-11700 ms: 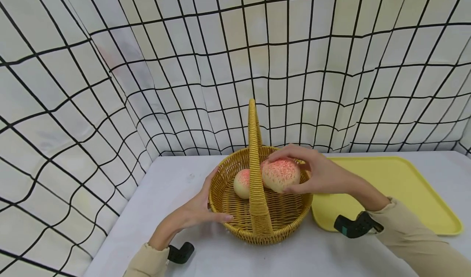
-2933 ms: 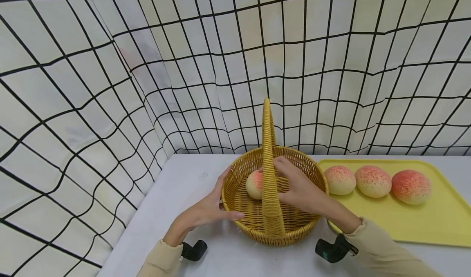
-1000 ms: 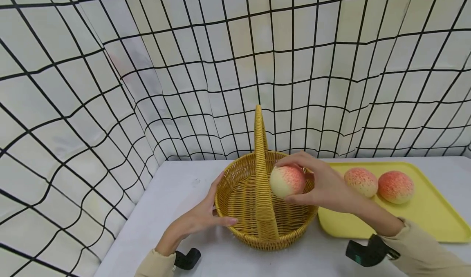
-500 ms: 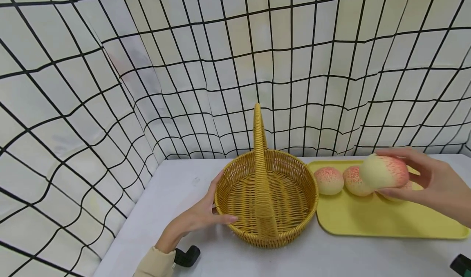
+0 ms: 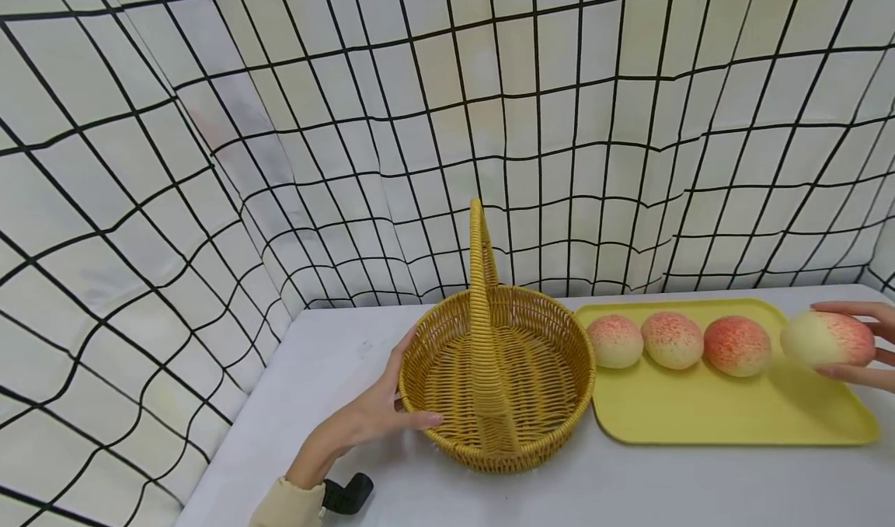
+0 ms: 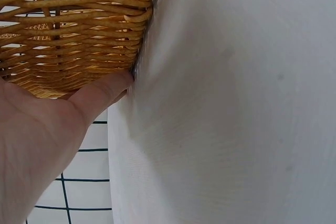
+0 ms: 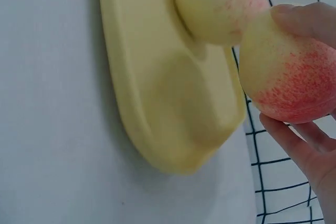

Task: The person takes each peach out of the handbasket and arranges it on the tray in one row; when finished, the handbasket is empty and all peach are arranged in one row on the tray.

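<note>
A round wicker basket (image 5: 552,387) with a tall arched handle stands on the table. Against its left side lies my left hand (image 5: 374,406), holding the wall with thumb and fingers spread; the left wrist view shows a fingertip by the basket's base. At the right edge my right hand (image 5: 867,348), partly cut off in the head view, grips a pink-and-cream peach (image 5: 825,339). This peach is held above the right end of a yellow tray (image 5: 727,422). Three peaches sit in a row on the tray: a left one (image 5: 615,341), a middle one (image 5: 673,340) and a redder one (image 5: 737,346).
A white cloth covers the table (image 5: 559,488). White sheeting behind black netting (image 5: 447,146) rises at the back and on the left. The tray's left end lies against the basket's right side. A black wrist camera (image 5: 347,494) sits at my left wrist.
Earlier my right hand reached into the basket and lifted the last peach out. It has carried it right, past the other three peaches, over the tray's far end. My left hand stays at the basket.
</note>
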`<state>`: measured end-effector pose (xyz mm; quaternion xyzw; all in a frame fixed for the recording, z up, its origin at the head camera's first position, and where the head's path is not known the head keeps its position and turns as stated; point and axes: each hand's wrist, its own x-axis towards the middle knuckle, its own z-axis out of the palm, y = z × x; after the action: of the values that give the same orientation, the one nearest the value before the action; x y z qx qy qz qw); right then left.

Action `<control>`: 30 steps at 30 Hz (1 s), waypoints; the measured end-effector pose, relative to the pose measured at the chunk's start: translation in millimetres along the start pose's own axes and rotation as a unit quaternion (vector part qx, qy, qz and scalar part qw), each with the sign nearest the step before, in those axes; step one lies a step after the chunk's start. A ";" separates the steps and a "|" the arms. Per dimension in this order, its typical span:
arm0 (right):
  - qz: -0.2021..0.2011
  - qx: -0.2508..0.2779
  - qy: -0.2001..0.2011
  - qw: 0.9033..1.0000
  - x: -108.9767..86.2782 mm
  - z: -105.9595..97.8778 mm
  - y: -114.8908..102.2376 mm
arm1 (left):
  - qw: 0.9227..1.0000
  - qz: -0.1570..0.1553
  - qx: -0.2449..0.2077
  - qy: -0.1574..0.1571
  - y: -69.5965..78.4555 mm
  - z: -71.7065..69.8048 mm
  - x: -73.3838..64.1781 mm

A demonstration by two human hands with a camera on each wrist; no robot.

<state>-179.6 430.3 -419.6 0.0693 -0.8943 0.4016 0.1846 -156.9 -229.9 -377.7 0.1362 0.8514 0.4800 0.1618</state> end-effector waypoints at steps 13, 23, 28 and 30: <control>-0.033 -0.043 -0.039 0.998 10.0 12.7 16.6 | 1.000 0.010 0.000 -0.004 -1.3 -0.3 1.8; -0.032 -0.078 -0.063 0.994 19.4 15.2 2.9 | 1.000 0.013 0.005 -0.004 -0.9 -0.8 1.3; -0.046 -0.084 -0.061 0.994 20.3 16.2 2.1 | 1.000 0.006 0.009 -0.004 -0.6 -1.2 0.8; -0.052 -0.084 -0.057 0.993 20.5 16.3 3.2 | 1.000 0.006 0.008 -0.005 -0.8 -1.4 1.2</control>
<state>-203.8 420.8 -423.9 0.1230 -0.9291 0.3103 0.1590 -158.6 -230.9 -377.9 0.1447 0.8536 0.4736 0.1617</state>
